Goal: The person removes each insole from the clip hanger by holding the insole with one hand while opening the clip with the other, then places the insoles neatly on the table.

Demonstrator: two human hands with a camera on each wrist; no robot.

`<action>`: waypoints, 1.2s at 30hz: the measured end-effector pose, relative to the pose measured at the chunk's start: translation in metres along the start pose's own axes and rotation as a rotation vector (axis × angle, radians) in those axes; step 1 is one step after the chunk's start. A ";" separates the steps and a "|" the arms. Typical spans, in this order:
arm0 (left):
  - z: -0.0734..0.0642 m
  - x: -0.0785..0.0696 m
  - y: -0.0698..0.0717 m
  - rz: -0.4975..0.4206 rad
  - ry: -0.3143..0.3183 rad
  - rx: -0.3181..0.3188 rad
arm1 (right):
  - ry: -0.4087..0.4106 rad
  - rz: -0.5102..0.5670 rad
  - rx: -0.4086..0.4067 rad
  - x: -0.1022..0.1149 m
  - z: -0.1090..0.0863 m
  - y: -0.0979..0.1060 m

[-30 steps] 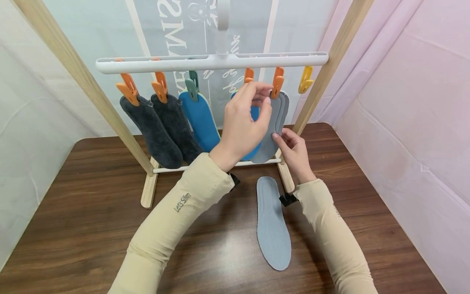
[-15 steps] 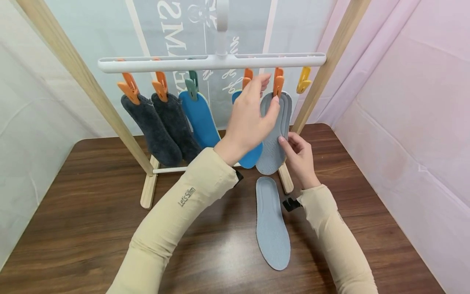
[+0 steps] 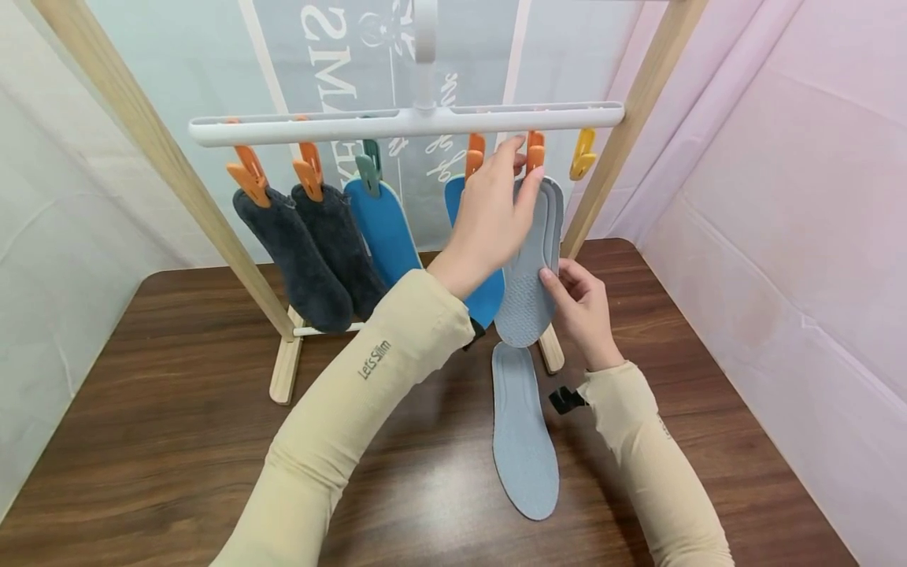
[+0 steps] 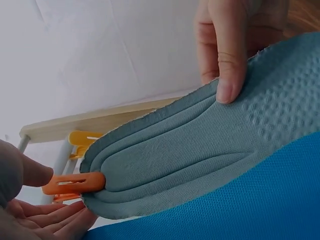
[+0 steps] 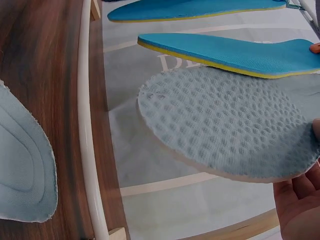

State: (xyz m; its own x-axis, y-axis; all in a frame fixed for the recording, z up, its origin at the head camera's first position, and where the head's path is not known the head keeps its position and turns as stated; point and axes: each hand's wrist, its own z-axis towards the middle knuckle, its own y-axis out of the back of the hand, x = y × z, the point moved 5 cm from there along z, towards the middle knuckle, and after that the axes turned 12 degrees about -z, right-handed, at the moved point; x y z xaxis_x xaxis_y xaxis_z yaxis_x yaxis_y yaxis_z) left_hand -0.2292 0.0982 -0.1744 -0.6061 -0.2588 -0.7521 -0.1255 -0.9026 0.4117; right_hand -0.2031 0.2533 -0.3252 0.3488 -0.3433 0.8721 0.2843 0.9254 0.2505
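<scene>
A grey insole (image 3: 527, 291) with a bumpy lower part hangs from the white hanger bar (image 3: 354, 126). An orange clothespin (image 4: 75, 183) bites its upper end. My left hand (image 3: 489, 216) is at this clothespin, thumb on its front and the other fingers round behind it. Lower down, my right hand (image 3: 584, 307) pinches the insole's right edge, thumb on the front face. Right beside hangs a blue insole (image 3: 489, 295), partly hidden by my left hand and wrist. A second grey insole (image 3: 524, 433) lies on the table below.
Two dark fuzzy insoles (image 3: 301, 268) and another blue insole (image 3: 383, 228) hang at the left from clothespins. A yellow clothespin (image 3: 584, 154) holds nothing at the right end. The wooden frame (image 3: 609, 181) stands on the brown table (image 3: 177, 441).
The grey insole's lower end has come down and towards me, with my right hand moving slightly right and down. My left hand has shifted right and up, its thumb now on the clothespin.
</scene>
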 end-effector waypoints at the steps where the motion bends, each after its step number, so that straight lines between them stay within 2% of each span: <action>1: 0.001 0.000 0.000 -0.009 -0.002 -0.010 | 0.005 0.001 0.003 0.001 0.000 0.000; 7: 0.005 0.001 0.001 -0.138 -0.002 -0.065 | 0.008 0.005 0.023 0.002 -0.002 -0.002; 14: 0.009 0.001 0.004 -0.205 0.030 -0.121 | 0.018 0.053 0.033 0.006 -0.001 -0.005; 20: 0.008 0.002 0.004 -0.234 0.031 -0.166 | 0.010 0.072 0.035 0.008 -0.002 -0.008; 28: 0.003 0.006 0.002 -0.211 -0.056 -0.270 | -0.037 0.096 0.058 0.007 -0.011 -0.009; 32: 0.002 0.012 0.005 -0.219 -0.054 -0.308 | -0.052 0.077 0.057 0.008 -0.016 -0.009; 36: 0.002 0.017 0.008 -0.282 -0.045 -0.340 | -0.059 0.075 0.053 0.010 -0.018 -0.010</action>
State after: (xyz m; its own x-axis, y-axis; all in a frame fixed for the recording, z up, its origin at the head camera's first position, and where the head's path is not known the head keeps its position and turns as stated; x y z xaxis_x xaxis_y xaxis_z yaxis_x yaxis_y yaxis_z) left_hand -0.2420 0.0871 -0.1830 -0.6193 0.0225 -0.7848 -0.0304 -0.9995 -0.0047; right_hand -0.1868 0.2380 -0.3268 0.3139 -0.2638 0.9121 0.2115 0.9559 0.2036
